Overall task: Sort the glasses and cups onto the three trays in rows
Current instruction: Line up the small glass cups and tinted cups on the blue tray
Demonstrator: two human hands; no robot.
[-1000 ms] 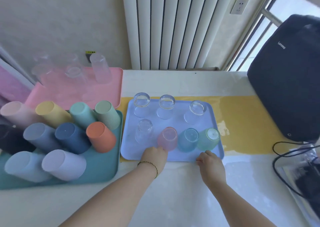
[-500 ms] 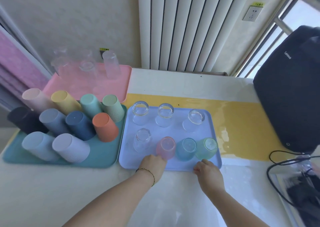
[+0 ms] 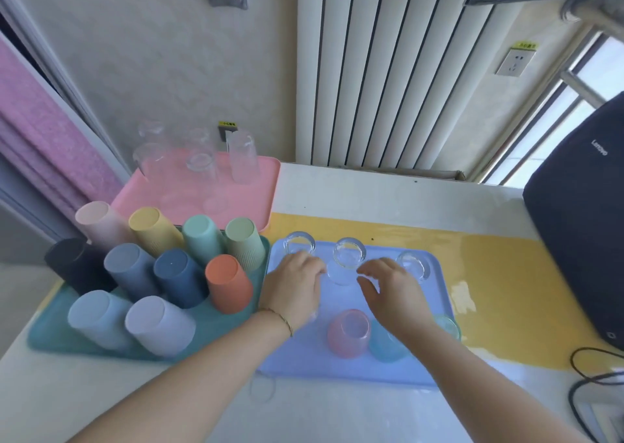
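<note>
The blue tray [image 3: 304, 368] lies in the middle with small upturned glasses in two rows. Three clear glasses stand at the back: left [image 3: 299, 242], middle [image 3: 348, 256] and right [image 3: 411, 264]. In front stand a pink glass [image 3: 347, 333], a blue glass [image 3: 383, 345] and a green glass [image 3: 448, 327], the last two partly behind my right arm. My left hand [image 3: 293, 289] and right hand [image 3: 393, 292] hover over the tray on either side of the middle clear glass, fingers loosely curled and holding nothing. My left hand hides the front-left glass.
A teal tray [image 3: 50, 341] at the left carries several upturned coloured cups. Behind it a pink tray [image 3: 260, 185] holds tall clear glasses. A black backpack [image 3: 580, 226] stands at the right, with cables [image 3: 587, 371] near the front right. A yellow mat [image 3: 499, 294] lies under the blue tray.
Both hands have left the blue tray's front edge and moved forward over it to the back row's middle glass. The camera has tipped upward.
</note>
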